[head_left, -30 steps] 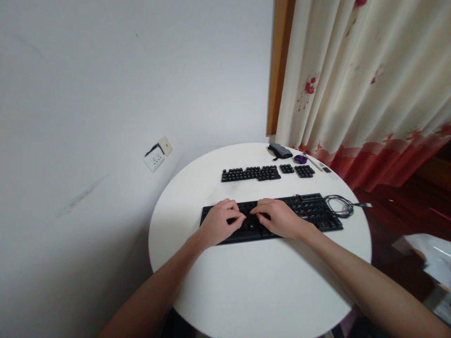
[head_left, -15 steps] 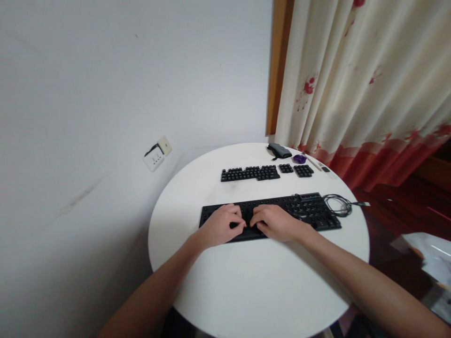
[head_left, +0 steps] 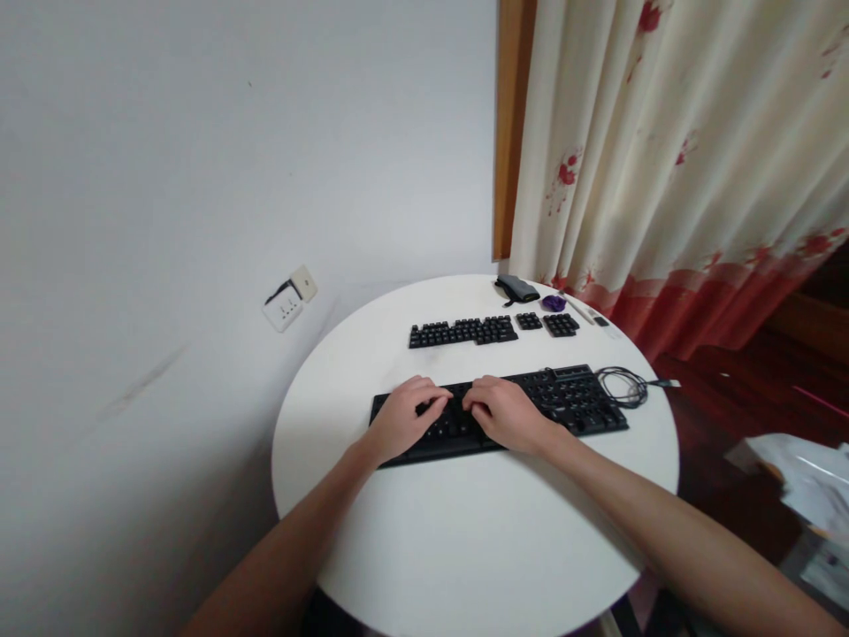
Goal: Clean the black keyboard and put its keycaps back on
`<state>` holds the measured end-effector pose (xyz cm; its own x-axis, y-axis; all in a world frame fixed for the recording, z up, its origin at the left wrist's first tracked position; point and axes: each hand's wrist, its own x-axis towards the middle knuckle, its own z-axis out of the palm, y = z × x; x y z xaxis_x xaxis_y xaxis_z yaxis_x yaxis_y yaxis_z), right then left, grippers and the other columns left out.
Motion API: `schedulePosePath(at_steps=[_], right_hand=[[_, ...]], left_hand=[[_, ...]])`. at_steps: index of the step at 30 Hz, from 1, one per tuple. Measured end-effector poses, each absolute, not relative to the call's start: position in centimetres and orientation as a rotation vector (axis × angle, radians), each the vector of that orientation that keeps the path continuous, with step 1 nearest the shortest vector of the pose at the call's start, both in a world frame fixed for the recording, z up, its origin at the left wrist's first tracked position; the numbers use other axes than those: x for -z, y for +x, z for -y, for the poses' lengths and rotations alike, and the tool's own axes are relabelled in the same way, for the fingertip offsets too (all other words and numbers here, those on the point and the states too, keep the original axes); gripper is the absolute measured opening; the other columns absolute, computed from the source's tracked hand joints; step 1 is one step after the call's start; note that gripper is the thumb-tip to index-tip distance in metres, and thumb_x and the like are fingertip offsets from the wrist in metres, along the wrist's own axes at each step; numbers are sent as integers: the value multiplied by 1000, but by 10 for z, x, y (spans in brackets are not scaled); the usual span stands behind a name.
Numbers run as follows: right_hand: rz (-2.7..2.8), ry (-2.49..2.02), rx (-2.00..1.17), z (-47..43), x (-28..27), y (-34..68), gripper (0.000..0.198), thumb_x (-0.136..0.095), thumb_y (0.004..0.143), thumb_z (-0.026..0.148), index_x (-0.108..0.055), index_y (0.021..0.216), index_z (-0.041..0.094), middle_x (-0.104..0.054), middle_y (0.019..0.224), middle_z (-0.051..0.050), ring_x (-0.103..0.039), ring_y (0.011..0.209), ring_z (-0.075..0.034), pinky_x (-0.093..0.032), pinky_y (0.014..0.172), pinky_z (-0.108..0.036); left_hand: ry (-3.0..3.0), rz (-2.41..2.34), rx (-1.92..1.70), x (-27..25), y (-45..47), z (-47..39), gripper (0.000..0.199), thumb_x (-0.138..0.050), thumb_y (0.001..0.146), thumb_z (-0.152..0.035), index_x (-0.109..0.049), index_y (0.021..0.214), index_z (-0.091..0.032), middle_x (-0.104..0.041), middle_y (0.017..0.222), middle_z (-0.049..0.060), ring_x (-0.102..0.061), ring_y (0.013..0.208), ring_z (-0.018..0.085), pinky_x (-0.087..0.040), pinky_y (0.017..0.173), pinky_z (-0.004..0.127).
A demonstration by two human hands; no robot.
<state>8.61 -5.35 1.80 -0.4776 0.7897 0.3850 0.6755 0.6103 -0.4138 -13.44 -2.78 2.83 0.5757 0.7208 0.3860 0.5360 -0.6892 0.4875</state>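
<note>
A black keyboard point(head_left: 577, 402) lies on a round white table point(head_left: 478, 548); many of its key positions show without caps. Over its left part, my left hand point(head_left: 411, 409) is bent, with thumb and fingertips drawn together near the keys. Close beside it, my right hand point(head_left: 500, 409) curls its fingers down at the keyboard's middle. Whatever the fingertips of either hand pinch is too small or hidden. Behind the keyboard, black keycaps point(head_left: 462, 332) stand in a large block, with a small keycap group point(head_left: 529, 321) and a number-pad group point(head_left: 561, 325) to its right.
A coiled cable point(head_left: 627, 387) rests at the keyboard's right end. Toward the back right lie a grey pouch-like item point(head_left: 517, 288), a purple crumpled item point(head_left: 553, 303) and a thin pale tool point(head_left: 580, 308). A wall with a socket point(head_left: 283, 308) borders the left, a curtain point(head_left: 616, 159) the right.
The view has shifted slightly. My left hand has lifted a little and its fingertips have moved up the keyboard; my right fingertips have also moved slightly away from me.
</note>
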Motion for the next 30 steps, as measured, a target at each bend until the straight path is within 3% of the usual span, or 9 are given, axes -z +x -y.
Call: schedulePosePath(at_steps=[9, 17, 25, 30], right_hand=[[2063, -1701, -2, -3, -26, 116, 28, -47, 92, 13, -69, 108, 17, -68, 105, -9, -58, 101, -22, -41, 89, -30], [2207, -1856, 33, -55, -20, 129, 35, -49, 93, 17, -70, 122, 18, -63, 120, -17, -51, 115, -31, -38, 93, -37], [2278, -1861, 109, -66, -14, 125, 34, -46, 96, 19, -72, 116, 16, -59, 125, -19, -42, 121, -33, -32, 97, -42], [2285, -1812, 128, -65, -15, 127, 30, -50, 96, 24, -75, 104, 9, -61, 122, -21, -42, 119, -33, -33, 97, -40]], left_hand=[[2504, -1218, -822, -51, -98, -39, 20, -61, 90, -25, -74, 105, -21, -75, 102, 3, -66, 89, 18, -50, 87, 30], [2554, -1426, -601, -26, -40, -93, 24, -70, 84, -25, -77, 107, -21, -76, 100, 6, -67, 100, 23, -49, 92, 30], [2610, -1500, -496, -12, -30, -101, 28, -69, 83, -24, -76, 111, -23, -72, 107, 10, -62, 111, 27, -48, 95, 33], [2625, -1489, -482, -13, -32, -95, 20, -66, 87, -27, -79, 102, -23, -70, 112, 11, -60, 114, 28, -48, 96, 34]])
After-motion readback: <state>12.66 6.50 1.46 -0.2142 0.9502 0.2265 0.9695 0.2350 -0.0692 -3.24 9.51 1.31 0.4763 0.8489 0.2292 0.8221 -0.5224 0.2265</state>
